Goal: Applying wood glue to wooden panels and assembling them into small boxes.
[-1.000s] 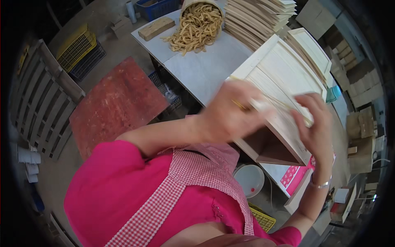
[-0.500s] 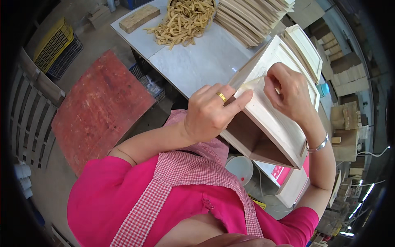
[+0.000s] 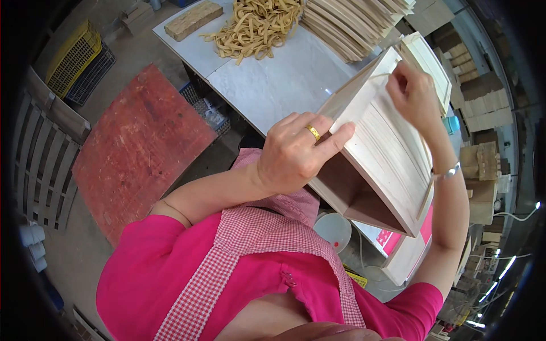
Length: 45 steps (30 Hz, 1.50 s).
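Note:
An open-ended pale wooden box [image 3: 392,145] stands tilted at the table's near edge, its hollow end toward me. My left hand [image 3: 298,150], with a gold ring, is closed around the box's near left corner, thumb lying over the edge. Over the box's upper face my right hand [image 3: 414,94] is closed in a pinch. A thin pale band [image 3: 382,75] runs from its fingers toward the box's far left edge; most of it is hidden by the hand.
A heap of tan bands [image 3: 259,28] and a wooden block [image 3: 193,20] lie on the white table [image 3: 256,85]. Behind the box are stacked thin boards [image 3: 347,28] and framed panels [image 3: 429,62]. A red board [image 3: 142,148] is at left; a white bucket [image 3: 333,230] sits below.
My right hand has moved away from my left, toward the far right of the box, drawing the pale band along. My left hand stays at the corner.

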{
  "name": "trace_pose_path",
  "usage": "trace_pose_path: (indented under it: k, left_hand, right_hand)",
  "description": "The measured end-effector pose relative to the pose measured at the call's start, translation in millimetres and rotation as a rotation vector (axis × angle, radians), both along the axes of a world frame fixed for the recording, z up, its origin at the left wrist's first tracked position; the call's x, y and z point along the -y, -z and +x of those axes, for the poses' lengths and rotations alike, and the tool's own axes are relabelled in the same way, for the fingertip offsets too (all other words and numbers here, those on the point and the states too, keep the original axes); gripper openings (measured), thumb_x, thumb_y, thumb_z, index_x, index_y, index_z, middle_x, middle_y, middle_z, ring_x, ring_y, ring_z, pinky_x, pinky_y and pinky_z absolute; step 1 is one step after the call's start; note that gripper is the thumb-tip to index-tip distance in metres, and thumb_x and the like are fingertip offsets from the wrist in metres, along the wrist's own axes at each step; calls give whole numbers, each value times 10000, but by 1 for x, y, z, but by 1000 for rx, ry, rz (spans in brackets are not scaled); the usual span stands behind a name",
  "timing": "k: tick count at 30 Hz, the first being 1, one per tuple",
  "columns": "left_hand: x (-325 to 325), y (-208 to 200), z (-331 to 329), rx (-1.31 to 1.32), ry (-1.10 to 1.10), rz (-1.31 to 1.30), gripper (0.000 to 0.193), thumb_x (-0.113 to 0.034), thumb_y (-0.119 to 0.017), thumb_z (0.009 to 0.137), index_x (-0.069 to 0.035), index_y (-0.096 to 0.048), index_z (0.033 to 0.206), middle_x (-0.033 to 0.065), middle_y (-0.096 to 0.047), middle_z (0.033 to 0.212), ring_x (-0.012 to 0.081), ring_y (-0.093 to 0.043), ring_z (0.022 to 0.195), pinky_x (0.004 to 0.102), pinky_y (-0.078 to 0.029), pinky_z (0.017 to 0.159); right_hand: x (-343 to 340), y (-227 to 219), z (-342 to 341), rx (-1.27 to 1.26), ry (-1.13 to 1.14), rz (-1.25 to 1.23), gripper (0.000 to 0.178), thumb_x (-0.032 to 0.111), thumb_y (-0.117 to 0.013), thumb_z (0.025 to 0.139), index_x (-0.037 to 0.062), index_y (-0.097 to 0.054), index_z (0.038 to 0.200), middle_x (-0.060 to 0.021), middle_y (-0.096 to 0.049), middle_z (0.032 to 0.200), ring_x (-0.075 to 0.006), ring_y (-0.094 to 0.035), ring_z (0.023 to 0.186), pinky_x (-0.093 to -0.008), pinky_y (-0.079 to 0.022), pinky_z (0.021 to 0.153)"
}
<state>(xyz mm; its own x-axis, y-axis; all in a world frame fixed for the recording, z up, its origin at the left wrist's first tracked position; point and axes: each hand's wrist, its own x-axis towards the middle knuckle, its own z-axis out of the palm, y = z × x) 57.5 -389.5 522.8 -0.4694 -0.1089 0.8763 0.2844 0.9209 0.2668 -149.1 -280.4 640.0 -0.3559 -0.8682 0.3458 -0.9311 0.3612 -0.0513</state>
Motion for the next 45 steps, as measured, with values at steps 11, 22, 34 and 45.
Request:
trace_pose_path:
  k: [11,22,34,45]
  left_hand:
    - [14,-8,2,83,246,131,335,-110,-654,771,-49,-639,1100,76,-604,937,202,-598,746,317,-495,645]
    - [204,161,-129,560,-462,443,368,-341,-716,766,-34,-633,952,151,-655,958,296,-645,789,399,-507,711]
    - [176,161,-123,434,-242,859,192,-205,-697,765,-37,-642,841,72,-671,778,187,-639,737,309,-484,689]
    - [67,2,44,572,1057,715,160,-168,-630,880,-9,-628,889,-5,-602,725,50,-538,605,216,-425,541]
  right_hand:
    - [-29,-8,-17,292,0,178,128,86,-585,850,-16,-555,779,-107,-529,633,-167,-489,565,-287,-404,536]
    - [-112,-48,54,-10,168,40,135,90,-629,843,-14,-623,929,-100,-594,839,-174,-561,727,-267,-449,636]
    - [-15,11,132,-97,-183,162,452,133,-718,716,14,-588,1132,-129,-543,1151,-296,-531,964,-389,-435,804]
    - [-24,35,189,115,-246,-142,478,30,-725,715,-18,-561,1161,-156,-555,1157,-282,-553,1017,-385,-455,865]
